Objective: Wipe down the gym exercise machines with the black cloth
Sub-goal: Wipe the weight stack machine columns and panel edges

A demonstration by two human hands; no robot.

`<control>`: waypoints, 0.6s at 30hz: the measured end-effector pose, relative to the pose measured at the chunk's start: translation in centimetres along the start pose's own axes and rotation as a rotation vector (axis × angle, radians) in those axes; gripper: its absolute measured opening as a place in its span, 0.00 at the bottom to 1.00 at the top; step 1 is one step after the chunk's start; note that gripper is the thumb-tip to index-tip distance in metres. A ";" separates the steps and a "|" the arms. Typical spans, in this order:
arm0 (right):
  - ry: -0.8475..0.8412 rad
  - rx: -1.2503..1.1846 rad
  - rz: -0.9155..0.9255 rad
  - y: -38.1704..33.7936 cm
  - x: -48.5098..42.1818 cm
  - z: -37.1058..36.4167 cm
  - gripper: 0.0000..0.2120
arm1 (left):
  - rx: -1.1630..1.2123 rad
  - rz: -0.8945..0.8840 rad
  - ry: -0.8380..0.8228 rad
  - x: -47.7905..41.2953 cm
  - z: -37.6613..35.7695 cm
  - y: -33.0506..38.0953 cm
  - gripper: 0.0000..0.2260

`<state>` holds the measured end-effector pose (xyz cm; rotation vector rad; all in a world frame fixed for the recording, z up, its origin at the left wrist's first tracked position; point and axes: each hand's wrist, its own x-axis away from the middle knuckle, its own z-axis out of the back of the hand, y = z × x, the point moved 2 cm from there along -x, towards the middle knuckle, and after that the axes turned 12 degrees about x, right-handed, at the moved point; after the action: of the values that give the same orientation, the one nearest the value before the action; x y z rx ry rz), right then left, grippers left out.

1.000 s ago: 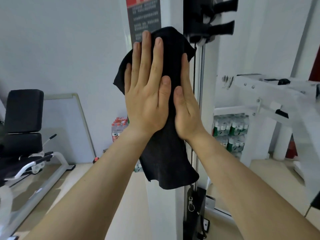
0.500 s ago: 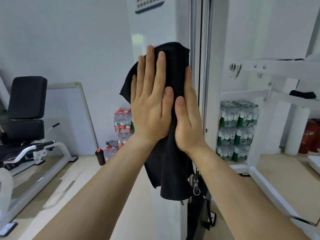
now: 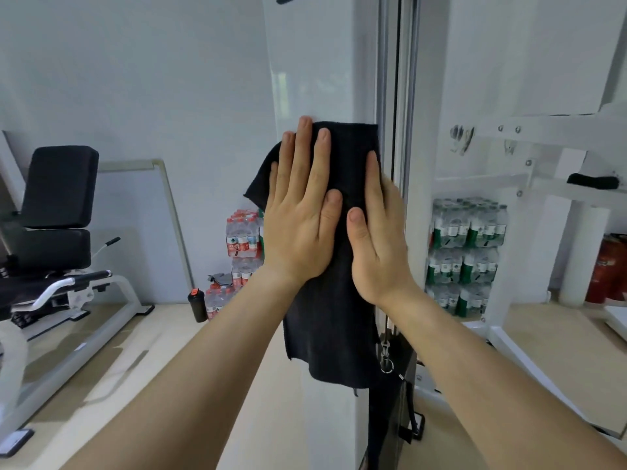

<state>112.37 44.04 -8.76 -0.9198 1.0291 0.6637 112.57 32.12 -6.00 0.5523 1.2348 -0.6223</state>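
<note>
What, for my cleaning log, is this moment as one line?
phase: wiping; left hand: flat on black cloth; right hand: flat on black cloth; surface: white column

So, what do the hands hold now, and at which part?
The left hand and right hand press the cloth flat on the column, at its upper half; nothing is gripped.

black cloth [image 3: 334, 320]; white machine column [image 3: 312, 62]
</note>
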 end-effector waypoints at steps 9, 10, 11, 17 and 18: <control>0.032 -0.142 -0.012 -1.4 -4.2 -0.4 0.27 | 0.024 -0.029 0.056 -4.0 0.8 0.1 0.26; 0.033 -0.145 -0.006 -1.2 -3.8 -0.6 0.28 | 0.024 -0.032 0.064 -3.7 0.7 0.0 0.26; 0.025 -0.151 0.003 -0.9 -3.2 -0.8 0.28 | 0.026 -0.035 0.072 -3.1 0.5 -0.1 0.26; -0.046 -0.184 -0.016 0.9 3.3 -1.9 0.29 | 0.033 -0.011 0.061 4.5 -1.4 -0.3 0.26; -0.051 -0.175 -0.027 1.1 4.4 -2.1 0.28 | 0.032 0.009 0.053 5.9 -1.7 -0.3 0.26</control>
<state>112.26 42.93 -13.67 -1.0616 0.9221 0.7594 112.42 32.34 -12.17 0.6040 1.2734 -0.6241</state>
